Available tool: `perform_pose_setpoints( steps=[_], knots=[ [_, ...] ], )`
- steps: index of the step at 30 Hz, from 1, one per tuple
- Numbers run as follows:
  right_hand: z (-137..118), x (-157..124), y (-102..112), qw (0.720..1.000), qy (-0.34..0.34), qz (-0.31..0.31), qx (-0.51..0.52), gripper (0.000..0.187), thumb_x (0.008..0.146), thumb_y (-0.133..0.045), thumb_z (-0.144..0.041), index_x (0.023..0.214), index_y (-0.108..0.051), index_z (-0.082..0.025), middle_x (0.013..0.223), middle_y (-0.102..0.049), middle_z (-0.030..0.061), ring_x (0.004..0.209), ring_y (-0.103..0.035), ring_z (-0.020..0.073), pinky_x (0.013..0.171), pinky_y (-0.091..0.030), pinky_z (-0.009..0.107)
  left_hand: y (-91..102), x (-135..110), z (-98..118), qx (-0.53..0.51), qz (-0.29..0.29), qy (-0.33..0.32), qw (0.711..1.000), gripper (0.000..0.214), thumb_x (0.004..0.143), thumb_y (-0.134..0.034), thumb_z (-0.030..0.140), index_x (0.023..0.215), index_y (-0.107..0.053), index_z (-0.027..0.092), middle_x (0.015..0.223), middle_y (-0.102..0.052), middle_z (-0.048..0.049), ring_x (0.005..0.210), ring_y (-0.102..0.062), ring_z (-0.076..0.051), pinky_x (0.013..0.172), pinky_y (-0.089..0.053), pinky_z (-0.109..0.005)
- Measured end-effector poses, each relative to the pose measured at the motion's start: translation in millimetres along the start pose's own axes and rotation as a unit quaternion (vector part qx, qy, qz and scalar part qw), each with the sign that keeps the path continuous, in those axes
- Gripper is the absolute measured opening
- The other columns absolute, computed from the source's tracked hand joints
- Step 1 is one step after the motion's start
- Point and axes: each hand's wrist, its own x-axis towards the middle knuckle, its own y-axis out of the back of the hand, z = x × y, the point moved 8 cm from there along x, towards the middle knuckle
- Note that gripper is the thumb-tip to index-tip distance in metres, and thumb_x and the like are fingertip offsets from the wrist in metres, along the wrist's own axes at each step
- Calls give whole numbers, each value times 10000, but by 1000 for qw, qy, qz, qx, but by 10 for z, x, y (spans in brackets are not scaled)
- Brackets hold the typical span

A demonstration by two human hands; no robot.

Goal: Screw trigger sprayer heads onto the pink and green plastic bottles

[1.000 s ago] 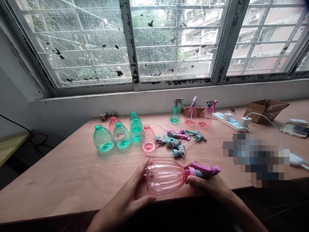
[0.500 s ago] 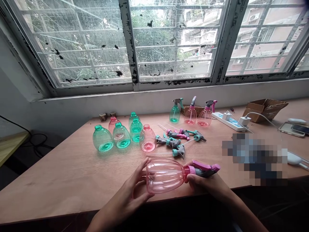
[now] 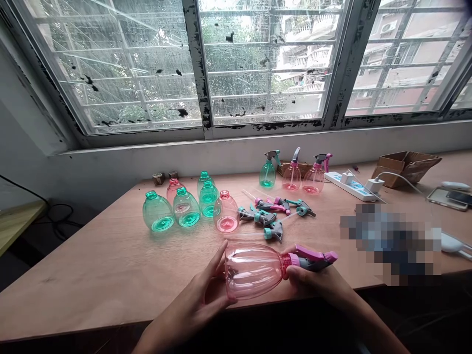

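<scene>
A clear pink spray bottle [image 3: 254, 271] lies sideways in the air between my hands, over the table's front edge. Its pink and grey trigger head [image 3: 315, 258] points right. My left hand [image 3: 204, 290] grips the bottle's base, thumb below and fingers above. Around the neck and pink collar, my right hand [image 3: 313, 280] is closed, partly hidden behind the bottle. Beyond them lie several loose spray heads [image 3: 273, 231] in grey, teal and pink. Headless green bottles [image 3: 158, 212] and pink bottles [image 3: 226, 212] stand at the left.
Against the wall stand a green spray bottle [image 3: 267, 172] and two pink spray bottles [image 3: 313, 179] with heads on. Rightward are a white power strip [image 3: 350, 187], a cardboard box [image 3: 401, 169], phones [image 3: 448, 197] and a blurred-out patch. The wooden table [image 3: 92, 275] ends just below my hands.
Both hands keep hold of the pink spray bottle. Its base end has dipped very slightly, and the left fingers have shifted a little around it. The other bottles and loose heads stay put.
</scene>
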Motion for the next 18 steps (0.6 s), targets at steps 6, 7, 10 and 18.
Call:
perform_pose_setpoints(
  steps=[6, 7, 10, 18],
  knots=[
    [1, -5, 3, 1000, -5, 5, 3, 395, 788, -801, -504, 999, -668, -198, 601, -698, -25, 537, -634, 179, 534, -495, 283, 22, -8, 36, 25, 5, 11, 1000, 968, 881, -754, 372, 1612, -120, 363, 1682, -265, -37, 1531, -249, -364, 1242, -241, -561],
    [3, -5, 2, 1000, -5, 4, 5, 399, 790, -799, -508, 1001, -668, -196, 598, -697, -24, 534, -633, 179, 530, -494, 282, 24, -7, 39, 28, 5, 11, 1000, 947, 885, -746, 372, 1612, -140, 350, 1674, -290, -41, 1534, -237, -368, 1244, -237, -562],
    [10, -2, 3, 1000, -4, 3, 10, 404, 803, -786, -519, 996, -666, -186, 585, -690, -21, 520, -622, 170, 513, -479, 273, 21, -3, 31, 31, 5, 2, 1000, 907, 910, -716, 354, 1612, -141, 360, 1665, -314, -29, 1532, -250, -354, 1251, -230, -549],
    [32, -1, 28, 1000, -4, 12, -10, 408, 793, -791, -524, 993, -678, -186, 594, -697, -16, 543, -623, 177, 541, -477, 283, 10, -19, 81, 60, 17, 2, 998, 974, 885, -755, 350, 1612, -107, 370, 1692, -228, -27, 1540, -241, -333, 1261, -188, -550]
  ],
)
